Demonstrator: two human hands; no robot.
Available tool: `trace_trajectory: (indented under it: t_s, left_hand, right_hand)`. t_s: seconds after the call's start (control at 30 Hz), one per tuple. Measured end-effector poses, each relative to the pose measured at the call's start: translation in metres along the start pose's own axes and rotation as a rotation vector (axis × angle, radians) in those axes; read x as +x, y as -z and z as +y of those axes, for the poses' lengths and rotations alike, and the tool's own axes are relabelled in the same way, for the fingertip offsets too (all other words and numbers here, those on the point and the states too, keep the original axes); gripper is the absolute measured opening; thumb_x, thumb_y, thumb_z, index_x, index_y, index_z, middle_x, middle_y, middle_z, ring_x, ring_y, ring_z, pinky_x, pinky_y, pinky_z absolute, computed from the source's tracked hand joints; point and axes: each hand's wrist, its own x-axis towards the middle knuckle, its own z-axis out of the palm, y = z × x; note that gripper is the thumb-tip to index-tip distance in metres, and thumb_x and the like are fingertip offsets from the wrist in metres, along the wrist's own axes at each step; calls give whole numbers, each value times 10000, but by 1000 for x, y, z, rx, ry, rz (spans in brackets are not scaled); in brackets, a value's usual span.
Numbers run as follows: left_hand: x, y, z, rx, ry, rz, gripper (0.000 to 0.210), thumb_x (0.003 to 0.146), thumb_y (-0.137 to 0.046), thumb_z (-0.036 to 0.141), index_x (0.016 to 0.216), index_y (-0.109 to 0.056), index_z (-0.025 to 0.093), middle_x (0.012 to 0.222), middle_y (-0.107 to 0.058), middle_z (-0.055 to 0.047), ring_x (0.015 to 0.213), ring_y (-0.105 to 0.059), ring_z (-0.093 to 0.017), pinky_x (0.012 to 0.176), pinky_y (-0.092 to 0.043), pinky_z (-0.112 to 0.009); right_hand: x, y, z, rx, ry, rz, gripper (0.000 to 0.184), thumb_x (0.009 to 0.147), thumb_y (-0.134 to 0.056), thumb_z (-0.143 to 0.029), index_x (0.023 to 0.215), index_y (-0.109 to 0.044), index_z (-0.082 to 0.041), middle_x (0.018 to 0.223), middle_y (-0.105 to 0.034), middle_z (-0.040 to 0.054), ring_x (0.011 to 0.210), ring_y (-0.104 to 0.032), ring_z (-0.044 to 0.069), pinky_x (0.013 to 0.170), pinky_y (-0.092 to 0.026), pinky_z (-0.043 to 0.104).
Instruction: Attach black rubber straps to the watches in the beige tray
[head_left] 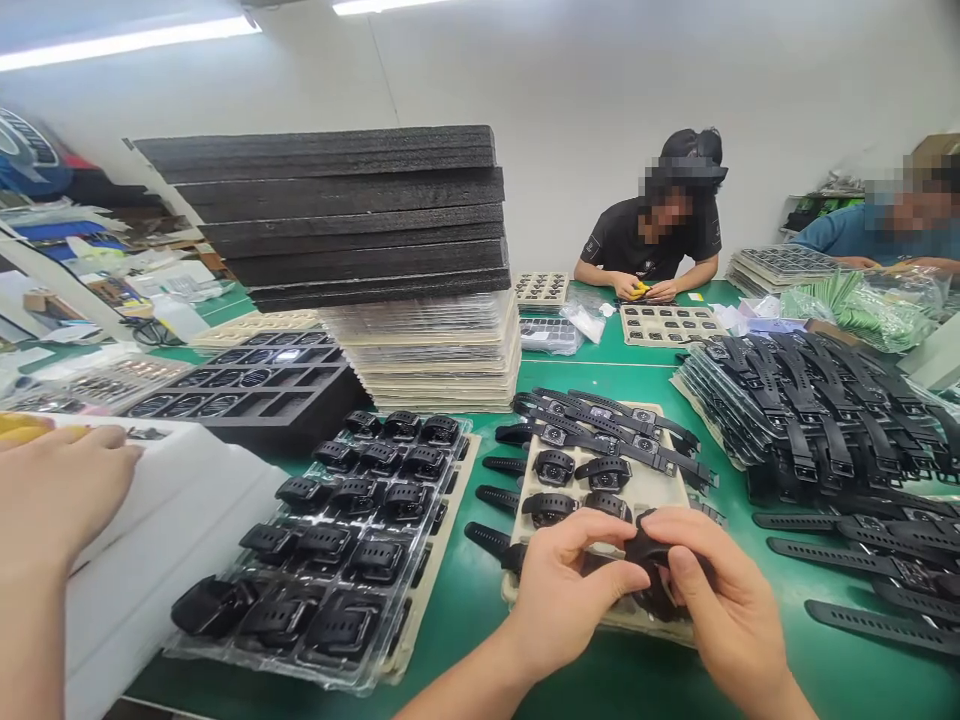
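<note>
Over the near end of a cream tray [660, 480], my left hand [574, 590] and my right hand [724, 590] both hold one black smartwatch [649, 550]. The thumb and index finger of my left hand close on its left side. My right fingers wrap round its other side and partly hide it. Curled smartwatches [553, 467] sit in the tray beyond my hands, and flat ones [600, 415] lie across its far end. Several black straps [491, 540] stick out past the tray's left edge.
Left stands a clear tray [360, 665] of curled watches. Behind it rise stacked trays [450, 350] topped with black foam slabs [360, 220]. Watches [825, 400] pile up at right. A co-worker's hand [67, 490] rests at far left; two people sit across the green table [480, 610].
</note>
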Motion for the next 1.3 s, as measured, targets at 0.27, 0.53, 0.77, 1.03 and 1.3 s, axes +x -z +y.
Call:
trace_trajectory:
  t_s: [0.27, 0.53, 0.77, 1.03, 1.3]
  left_hand:
    - [-2, 2, -8, 53, -120, -10, 200, 725, -850, 171, 915, -853, 231, 888, -780, -46, 843, -704, -182, 778, -565, -254]
    - [1, 7, -12, 191, -253, -33, 183, 829, -815, 279, 996, -840, 209, 960, -787, -86, 894, -721, -203, 819, -590, -278]
    - [-1, 8, -8, 260, -294, -16, 182, 834, -817, 318, 954, -822, 181, 910, -782, -89, 840, -722, -206, 806, -609, -309]
    - [0, 9, -9, 315, -400, -61, 139, 848, -799, 227, 981, -819, 190, 920, -790, -86, 863, -728, -203, 802, -621, -302]
    - [1, 12, -6, 438, -506, -63, 163, 922, -721, 194, 1080, -760, 185, 974, -773, -88, 897, -737, -195, 788, -633, -285]
  right_hand:
    - [1, 6, -3, 9, 30, -39, 253, 1036, -562, -226, 1163, -750, -337, 1064, -686, 41, 909, -699, 175, 776, -614, 241]
    - [3, 6, -1, -12, 16, -89, 280, 1027, -590, -254, 1250, -739, -334, 1170, -729, 56, 1065, -719, 217, 883, -619, 284]
    - [2, 6, -3, -2, -2, 27, 197, 981, -658, -229, 1076, -796, -332, 1091, -777, 49, 1004, -753, 233, 858, -644, 322]
    - [8, 8, -8, -10, -36, -19, 188, 981, -657, -237, 1051, -804, -330, 1043, -809, 34, 952, -773, 227, 823, -654, 295]
    - [2, 1, -5, 44, -217, -88, 242, 1011, -620, -358, 1153, -811, -314, 1117, -795, 66, 868, -763, 228, 751, -642, 313]
